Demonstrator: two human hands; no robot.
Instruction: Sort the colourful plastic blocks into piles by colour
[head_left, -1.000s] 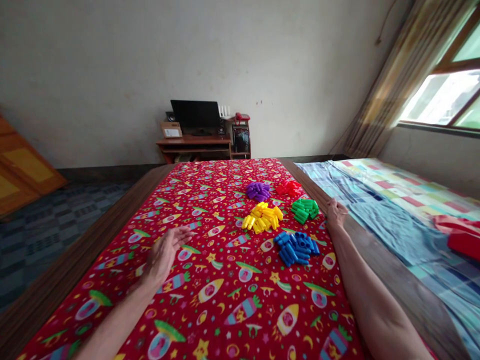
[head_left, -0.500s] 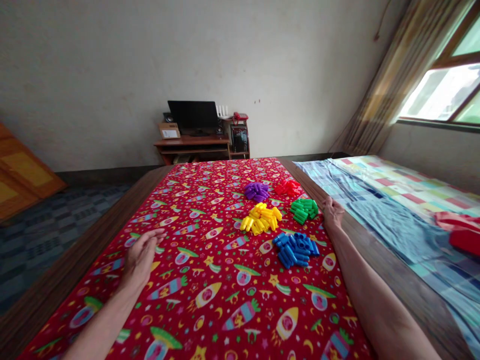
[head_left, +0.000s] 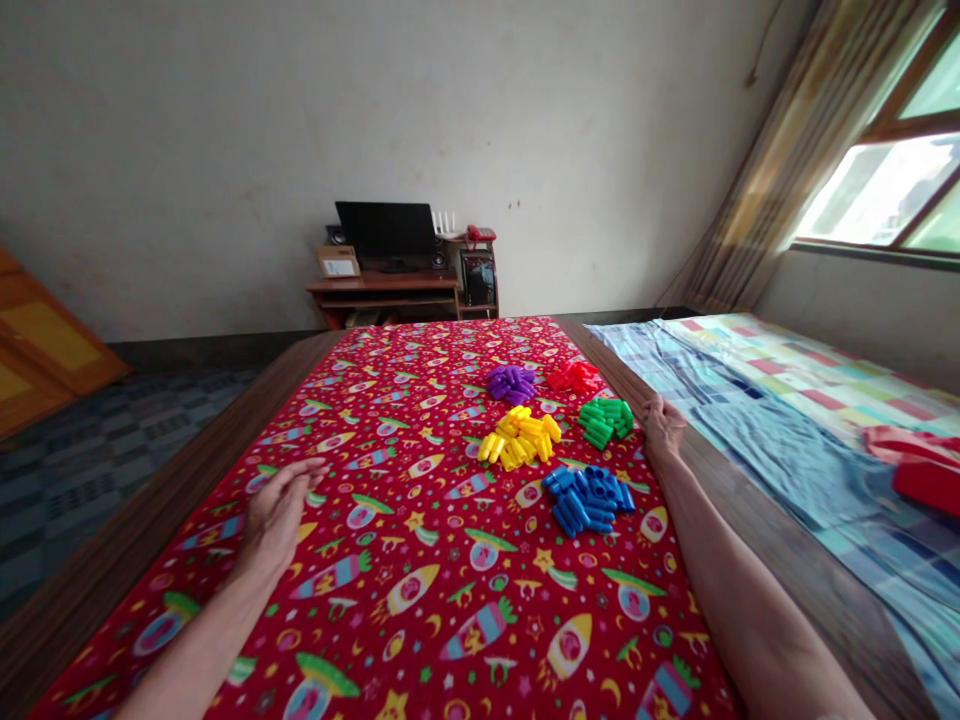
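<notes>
My left hand rests on its side on the red patterned cloth, its fingers loosely stretched out and holding nothing. At the cloth's right edge, my right hand lies with fingers curled in, and I see nothing in them. Closest to it is a heap of green plastic tubes. Blue tubes are piled nearer to me, and yellow tubes lie left of the green ones. Farther back are a purple heap and a red heap of small plastic pieces.
The cloth covers a dark wooden table. Along its right side is a bed with a checked cover and a red item. A desk with a monitor stands by the wall. An orange cabinet is at the left.
The view has shifted very slightly. Both hands and the coloured heaps keep their places on the table.
</notes>
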